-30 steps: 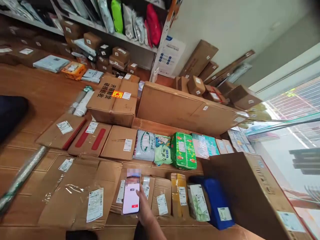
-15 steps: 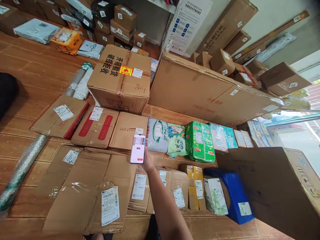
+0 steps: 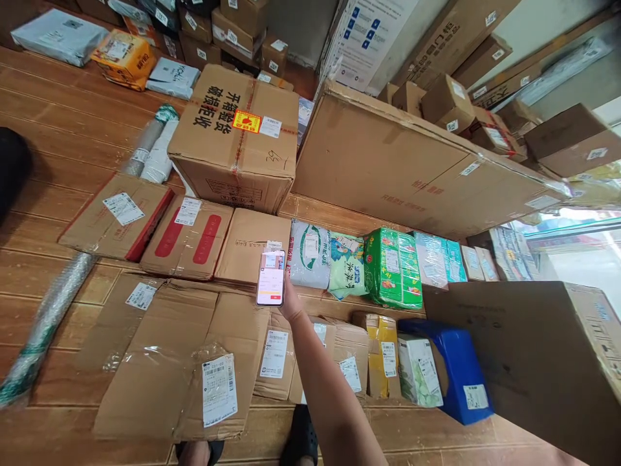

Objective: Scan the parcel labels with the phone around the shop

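Note:
My right hand (image 3: 291,299) reaches forward from the bottom edge, its fingers wrapped round a smartphone (image 3: 270,279). The phone's lit screen faces me and shows a small picture at the top, with an orange strip and a red button at the bottom. Just beyond its top edge is the white label (image 3: 274,246) of a plain brown carton (image 3: 247,236). To the right of the hand lies a grey plastic parcel (image 3: 310,275) with a green ring print. Nearer to me is a flattish brown carton (image 3: 155,362) with a large label. My left hand is out of view.
Green-wrapped packs (image 3: 394,268), a blue parcel (image 3: 460,369) and a big dark carton (image 3: 524,343) line the right. A tall box (image 3: 233,142) and a long carton (image 3: 412,155) stand behind. A bubble-wrapped roll (image 3: 48,323) lies left. My feet (image 3: 299,433) are below.
The phone's screen has changed from a mostly blank page to one with more lines and an orange strip. The view has shifted slightly, and my feet show more.

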{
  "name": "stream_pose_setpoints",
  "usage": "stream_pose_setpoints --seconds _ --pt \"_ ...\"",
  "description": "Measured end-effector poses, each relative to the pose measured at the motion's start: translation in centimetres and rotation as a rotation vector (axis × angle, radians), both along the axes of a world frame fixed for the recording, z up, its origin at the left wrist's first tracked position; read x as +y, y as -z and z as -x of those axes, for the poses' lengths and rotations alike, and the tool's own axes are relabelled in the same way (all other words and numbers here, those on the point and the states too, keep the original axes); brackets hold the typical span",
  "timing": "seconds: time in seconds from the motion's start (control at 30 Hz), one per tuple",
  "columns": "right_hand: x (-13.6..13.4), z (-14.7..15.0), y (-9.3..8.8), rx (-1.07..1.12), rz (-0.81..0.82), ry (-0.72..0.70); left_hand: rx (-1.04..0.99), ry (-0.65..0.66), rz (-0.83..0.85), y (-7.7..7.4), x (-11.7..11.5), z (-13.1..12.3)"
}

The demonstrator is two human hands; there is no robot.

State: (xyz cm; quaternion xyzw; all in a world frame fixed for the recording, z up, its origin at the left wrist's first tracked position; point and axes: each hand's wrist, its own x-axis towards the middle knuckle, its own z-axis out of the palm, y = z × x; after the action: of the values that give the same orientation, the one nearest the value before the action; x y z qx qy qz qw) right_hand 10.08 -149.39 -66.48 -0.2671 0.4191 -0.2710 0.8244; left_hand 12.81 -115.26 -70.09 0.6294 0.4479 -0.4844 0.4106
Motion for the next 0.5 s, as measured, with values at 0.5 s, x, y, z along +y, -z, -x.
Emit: stream_pose_setpoints --seconds 0.5 --pt "0.5 0.7 -0.9 -0.024 0.212 -0.075 0.129 -0.068 0.111 -2.5 0.6 1.9"
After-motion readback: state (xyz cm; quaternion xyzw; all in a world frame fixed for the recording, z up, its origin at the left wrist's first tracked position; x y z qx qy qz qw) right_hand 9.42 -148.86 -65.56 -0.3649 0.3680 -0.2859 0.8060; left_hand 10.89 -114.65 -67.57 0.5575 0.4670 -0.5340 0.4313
